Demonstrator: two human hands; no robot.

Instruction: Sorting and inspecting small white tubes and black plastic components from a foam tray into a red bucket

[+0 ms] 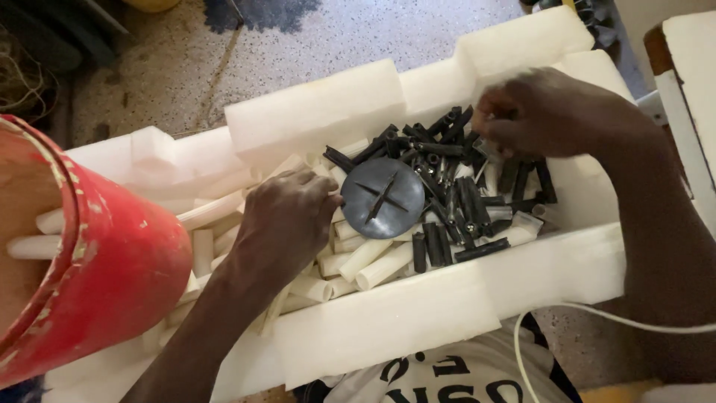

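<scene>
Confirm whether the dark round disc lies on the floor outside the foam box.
No, the dark disc lies inside the white foam box, between the white tubes and black tubes.

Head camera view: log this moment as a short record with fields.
container: white foam tray, on a speckled floor
left hand: palm down on the white plastic tubes
right hand: fingers pinched over the pile of short black plastic sleeves; what they grip cannot be told
centre: dark grey round disc with a raised cross, lying on the pieces
left edge: red plastic bucket
</scene>
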